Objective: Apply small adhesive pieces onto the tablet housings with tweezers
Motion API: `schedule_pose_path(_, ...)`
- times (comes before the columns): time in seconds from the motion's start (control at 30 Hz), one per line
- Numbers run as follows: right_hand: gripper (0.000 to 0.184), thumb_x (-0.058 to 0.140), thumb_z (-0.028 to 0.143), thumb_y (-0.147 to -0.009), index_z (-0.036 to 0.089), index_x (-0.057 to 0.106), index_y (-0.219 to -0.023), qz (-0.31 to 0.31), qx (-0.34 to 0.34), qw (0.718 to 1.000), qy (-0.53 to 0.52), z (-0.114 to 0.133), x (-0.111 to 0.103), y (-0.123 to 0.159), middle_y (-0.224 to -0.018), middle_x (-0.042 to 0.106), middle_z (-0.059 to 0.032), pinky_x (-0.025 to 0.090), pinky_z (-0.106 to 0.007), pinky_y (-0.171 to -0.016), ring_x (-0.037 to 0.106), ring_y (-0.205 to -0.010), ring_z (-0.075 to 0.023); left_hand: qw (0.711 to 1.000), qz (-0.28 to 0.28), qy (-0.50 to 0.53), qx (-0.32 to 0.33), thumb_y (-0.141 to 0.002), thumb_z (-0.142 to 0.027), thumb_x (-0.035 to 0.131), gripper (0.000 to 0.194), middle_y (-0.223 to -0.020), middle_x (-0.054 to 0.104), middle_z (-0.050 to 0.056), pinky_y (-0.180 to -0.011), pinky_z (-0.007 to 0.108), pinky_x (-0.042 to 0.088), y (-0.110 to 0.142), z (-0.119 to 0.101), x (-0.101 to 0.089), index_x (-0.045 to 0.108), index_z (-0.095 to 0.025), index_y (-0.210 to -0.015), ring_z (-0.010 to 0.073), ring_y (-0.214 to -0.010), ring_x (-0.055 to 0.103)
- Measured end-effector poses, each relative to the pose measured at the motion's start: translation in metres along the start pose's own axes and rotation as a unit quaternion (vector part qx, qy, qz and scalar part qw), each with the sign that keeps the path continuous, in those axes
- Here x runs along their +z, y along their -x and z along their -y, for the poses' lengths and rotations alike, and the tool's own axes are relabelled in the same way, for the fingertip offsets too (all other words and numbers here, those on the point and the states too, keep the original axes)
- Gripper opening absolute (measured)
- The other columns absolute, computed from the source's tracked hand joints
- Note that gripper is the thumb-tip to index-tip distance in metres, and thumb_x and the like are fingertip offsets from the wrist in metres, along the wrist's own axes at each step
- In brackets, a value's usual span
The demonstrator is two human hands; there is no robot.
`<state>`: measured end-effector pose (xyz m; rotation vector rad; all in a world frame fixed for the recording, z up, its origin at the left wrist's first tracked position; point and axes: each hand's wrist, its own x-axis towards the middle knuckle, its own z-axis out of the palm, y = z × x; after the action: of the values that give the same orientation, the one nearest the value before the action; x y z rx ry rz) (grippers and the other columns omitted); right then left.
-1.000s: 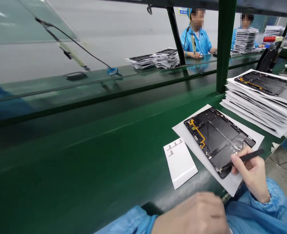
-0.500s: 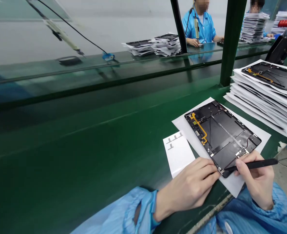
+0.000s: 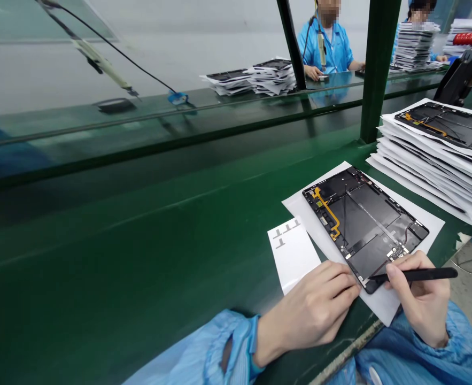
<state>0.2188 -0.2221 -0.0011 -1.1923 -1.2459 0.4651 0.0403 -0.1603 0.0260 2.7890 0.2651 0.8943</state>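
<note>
An opened black tablet back [image 3: 366, 222] with a yellow flex cable lies on a white sheet [image 3: 430, 216] on the green table. My right hand [image 3: 422, 297] is closed on black tweezers [image 3: 416, 275], whose tip touches the tablet's near corner. My left hand [image 3: 316, 307] rests beside that corner, fingers curled, fingertips pressed against the tablet's edge and the sheet. A small white liner sheet [image 3: 294, 254] with a few grey stickers lies just left of the tablet, partly under my left hand.
A tall stack of tablets on white sheets [image 3: 436, 155] stands at the right. A green post [image 3: 376, 69] rises behind the tablet. Beyond a raised rail, more stacks [image 3: 255, 80] and two people in blue coats. A hanging screwdriver with cable [image 3: 103, 64] sits at upper left.
My left hand came up from the bottom edge and settled against the tablet's near corner. The right hand with the tweezers stayed at that corner, shifting only slightly.
</note>
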Motion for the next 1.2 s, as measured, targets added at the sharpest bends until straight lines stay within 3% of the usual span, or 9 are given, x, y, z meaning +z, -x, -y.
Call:
schedule_pose_path(0.43,0.016,0.061,0.012,-0.087,0.02,0.058,-0.073,-0.001,-0.006,1.0,0.01,0.0025,-0.0005,-0.0007,-0.065,0.058,-0.0002,0.048,-0.026,-0.058,0.06,-0.063,-0.0157,0.999,-0.017,-0.04,0.025,-0.088,-0.003,0.039,0.022,-0.075,0.068,0.014,-0.063,0.035,0.052,0.0016,-0.0013,-0.0007,0.061,-0.004,-0.089,0.0231,-0.071,0.064)
schedule_pose_path(0.7,0.017,0.06,0.012,-0.088,0.02,0.057,-0.073,0.005,0.004,1.0,0.006,0.0033,-0.0004,-0.0006,-0.065,0.058,0.0003,0.048,-0.026,-0.059,0.06,-0.064,-0.0152,0.998,-0.013,-0.059,0.03,-0.091,-0.006,0.038,0.023,-0.074,0.068,0.012,-0.058,0.032,0.05,-0.0003,-0.0022,-0.0009,0.059,-0.002,-0.098,0.0208,-0.067,0.063)
schedule_pose_path(1.03,0.015,0.06,0.014,-0.088,0.02,0.057,-0.074,0.025,0.01,1.0,0.008,0.0022,-0.0004,-0.0004,-0.066,0.058,-0.0008,0.048,-0.027,-0.06,0.06,-0.065,-0.0161,0.997,0.05,-0.044,-0.029,-0.094,-0.007,0.031,0.03,-0.075,0.063,0.013,-0.061,0.032,0.053,-0.0019,-0.0069,-0.0023,0.061,-0.003,-0.096,0.0211,-0.071,0.058)
schedule_pose_path(1.2,0.013,0.06,0.015,-0.088,0.02,0.057,-0.076,0.029,-0.007,0.999,0.029,-0.0007,-0.0014,-0.0001,-0.068,0.06,-0.002,0.047,-0.027,-0.058,0.061,-0.065,-0.0165,0.997,0.047,-0.043,-0.035,-0.095,-0.008,0.029,0.031,-0.07,0.06,0.011,-0.058,0.031,0.052,-0.0031,-0.0087,-0.0027,0.06,-0.005,-0.096,0.0206,-0.067,0.056)
